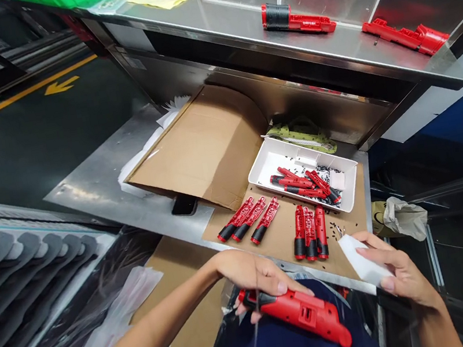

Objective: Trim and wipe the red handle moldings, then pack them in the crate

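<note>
My left hand is closed around the black end of a red-and-black plastic tool housing, held over my lap with its red end pointing to the lower right. Between the fingers and thumb of my right hand is a white block that looks like foam. Thin metal tips show just beyond its far corner; whether they belong to it I cannot tell. On the cardboard mat, three red-and-black housings stand side by side near my right hand, and three more lie slanted to the left.
A white tray contains several red-and-black housings and many small black pieces. Behind it lies a green patterned pouch. A large cardboard sheet leans to the left. Two red parts rest on the metal shelf above.
</note>
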`<control>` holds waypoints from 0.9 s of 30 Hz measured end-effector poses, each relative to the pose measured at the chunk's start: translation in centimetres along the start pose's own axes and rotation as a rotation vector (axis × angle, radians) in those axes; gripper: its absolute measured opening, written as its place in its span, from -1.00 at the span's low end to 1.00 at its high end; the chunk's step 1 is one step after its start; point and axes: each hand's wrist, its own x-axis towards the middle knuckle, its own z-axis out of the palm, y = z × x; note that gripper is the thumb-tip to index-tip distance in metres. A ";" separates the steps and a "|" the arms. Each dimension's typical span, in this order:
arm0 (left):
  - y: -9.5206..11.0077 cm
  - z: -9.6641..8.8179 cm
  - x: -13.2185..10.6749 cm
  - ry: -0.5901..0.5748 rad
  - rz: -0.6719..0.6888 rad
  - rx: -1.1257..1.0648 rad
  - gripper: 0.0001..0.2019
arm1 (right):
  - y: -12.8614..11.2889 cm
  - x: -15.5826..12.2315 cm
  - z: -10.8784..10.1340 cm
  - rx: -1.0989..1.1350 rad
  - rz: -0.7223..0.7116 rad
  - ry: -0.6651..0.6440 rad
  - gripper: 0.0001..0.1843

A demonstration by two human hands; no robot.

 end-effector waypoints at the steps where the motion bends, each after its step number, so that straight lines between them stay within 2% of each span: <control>1: -0.7 -0.1 -0.1 0.028 0.027 0.042 -0.41 | 0.9 -0.4 -0.1 0.031 0.011 0.053 -0.47; 3: -2.8 -0.2 0.2 0.143 0.105 0.124 -0.33 | 2.7 -1.4 -0.1 0.093 0.039 0.182 -0.42; 4: -4.1 -0.2 0.6 0.251 0.140 0.166 -0.29 | 3.6 -1.9 -0.1 0.129 0.055 0.252 -0.40; 6: -6.8 -0.2 2.2 0.551 0.165 0.244 -0.26 | 5.1 -2.8 0.1 0.228 0.094 0.357 -0.38; 7: -8.1 -0.1 3.3 0.763 0.138 0.356 -0.31 | 5.7 -3.0 0.3 0.285 0.111 0.389 -0.37; 8: -9.2 -0.2 4.6 1.035 0.084 0.499 -0.39 | 6.2 -3.1 0.6 0.339 0.126 0.412 -0.37; 9: -10.1 -0.3 6.2 1.177 0.042 0.551 -0.42 | 6.5 -3.1 1.1 0.385 0.141 0.428 -0.36; 13: -11.5 -2.1 12.3 1.515 -0.140 0.655 -0.42 | 6.4 -2.2 2.9 0.456 0.169 0.457 -0.36; 16: -11.6 -3.9 14.8 1.666 -0.239 0.714 -0.42 | 5.9 -1.8 3.6 0.457 0.178 0.454 -0.34; 20: -11.8 -4.6 15.9 1.771 -0.249 0.762 -0.44 | 5.3 -2.0 3.7 0.467 0.168 0.511 -0.33; 24: -11.6 -3.6 17.2 1.693 -0.149 0.782 -0.55 | 5.3 -2.4 3.8 0.519 0.199 0.583 -0.31; 27: -11.2 -2.9 18.3 1.635 -0.075 0.713 -0.58 | 5.7 -2.7 4.0 0.569 0.218 0.590 -0.24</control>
